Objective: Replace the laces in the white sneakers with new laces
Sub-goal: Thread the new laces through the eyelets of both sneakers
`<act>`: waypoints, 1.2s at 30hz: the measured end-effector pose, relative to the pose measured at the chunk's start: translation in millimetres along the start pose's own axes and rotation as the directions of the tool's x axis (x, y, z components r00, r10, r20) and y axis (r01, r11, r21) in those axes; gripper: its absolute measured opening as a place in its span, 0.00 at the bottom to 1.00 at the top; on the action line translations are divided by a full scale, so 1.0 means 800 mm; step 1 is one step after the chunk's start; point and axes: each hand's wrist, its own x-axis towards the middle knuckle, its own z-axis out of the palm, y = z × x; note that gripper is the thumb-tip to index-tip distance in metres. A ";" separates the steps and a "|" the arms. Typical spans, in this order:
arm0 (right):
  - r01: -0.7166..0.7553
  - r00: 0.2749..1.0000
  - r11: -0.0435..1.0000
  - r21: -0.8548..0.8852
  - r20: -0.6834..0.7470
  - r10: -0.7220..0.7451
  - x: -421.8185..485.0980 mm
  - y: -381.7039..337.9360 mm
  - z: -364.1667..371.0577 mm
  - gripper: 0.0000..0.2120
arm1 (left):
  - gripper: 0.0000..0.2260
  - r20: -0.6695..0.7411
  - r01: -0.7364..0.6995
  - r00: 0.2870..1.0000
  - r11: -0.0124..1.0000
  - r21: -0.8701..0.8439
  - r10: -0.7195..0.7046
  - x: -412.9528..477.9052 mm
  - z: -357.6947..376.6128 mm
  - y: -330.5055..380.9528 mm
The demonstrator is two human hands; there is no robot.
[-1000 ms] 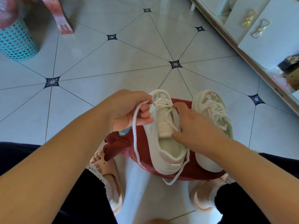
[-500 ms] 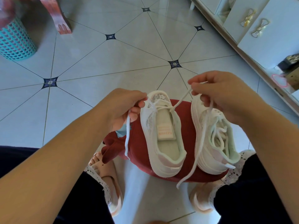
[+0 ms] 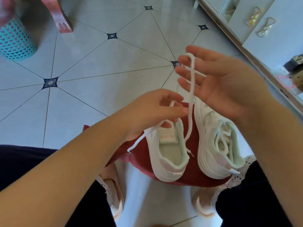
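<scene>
Lace (image 3: 191, 95) hangs over spread, straight fingers (image 3: 182, 71) of right hand (image 3: 226, 86) at 1 o'clock, probably to draw it clear of bare sneaker (image 3: 168, 163). Left hand (image 3: 154, 110) pinches its other run. Laced sneaker (image 3: 208, 145) at 3 o'clock; both on red stool (image 3: 141, 161).

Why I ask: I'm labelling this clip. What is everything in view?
floor: one, pale grey tiles, dark diamond insets
stool: one, red, on the floor, centre
sneakers: two, white, side by side on stool; right one laced
loose lace: one, white, draped over right hand, pinched by left hand
basket: one, teal, far left
furniture leg: one, pinkish, beside basket
cabinet: one, white, far right, with two bow handles
slippers: two, pink, on the feet
left hand: one, above left sneaker
right hand: one, raised, fingers straight and spread
</scene>
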 end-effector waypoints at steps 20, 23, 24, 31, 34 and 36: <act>-0.242 0.814 0.588 -0.772 0.168 0.555 -0.011 0.053 0.008 0.14 | 0.11 -0.209 -0.001 0.963 0.773 -0.635 -0.170 0.003 -0.020 -0.009; -0.235 0.807 0.652 -0.721 0.229 0.545 -0.015 0.058 0.009 0.03 | 0.11 -0.212 -0.008 0.962 0.761 -0.649 -0.170 0.003 -0.019 -0.007; -0.248 0.803 0.674 -0.695 0.242 0.545 -0.015 0.056 0.010 0.02 | 0.11 -0.210 -0.011 0.963 0.752 -0.659 -0.170 0.003 -0.019 -0.007; -0.215 0.926 0.744 -0.633 0.111 0.362 -0.004 0.042 0.010 0.07 | 0.09 -0.241 0.045 0.959 0.918 -0.394 -0.151 -0.001 -0.024 -0.017; -0.080 0.997 0.768 -0.636 -0.033 0.076 0.009 0.035 0.009 0.06 | 0.13 -0.147 0.108 0.982 0.993 -0.051 -0.115 -0.008 -0.027 -0.024; -0.016 0.997 0.746 -0.666 -0.065 -0.036 0.017 0.034 0.009 0.06 | 0.13 -0.081 0.108 0.991 0.993 0.049 -0.103 -0.013 -0.028 -0.027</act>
